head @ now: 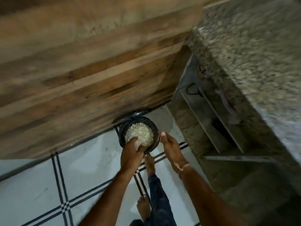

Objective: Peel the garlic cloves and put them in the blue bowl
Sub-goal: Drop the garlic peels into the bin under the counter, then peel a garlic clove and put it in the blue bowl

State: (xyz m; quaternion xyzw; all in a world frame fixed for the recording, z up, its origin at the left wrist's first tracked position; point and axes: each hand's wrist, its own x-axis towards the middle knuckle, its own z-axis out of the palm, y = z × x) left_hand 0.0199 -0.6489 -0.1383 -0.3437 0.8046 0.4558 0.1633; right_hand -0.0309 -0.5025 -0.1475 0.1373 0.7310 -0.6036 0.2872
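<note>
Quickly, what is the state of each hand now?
Left hand: curled over the dark bowl's near rim, seemingly gripping it.
Right hand: open, fingers straight beside the bowl's right rim.

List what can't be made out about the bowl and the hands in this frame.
- Bowl: head view, dim light hides its colour; left hand covers its near rim.
- White pile: blurred, peel or cloves unclear.
- Left hand's grip: fingertips hidden in the pile.
- Right hand: touching the rim or not, too blurred.
</note>
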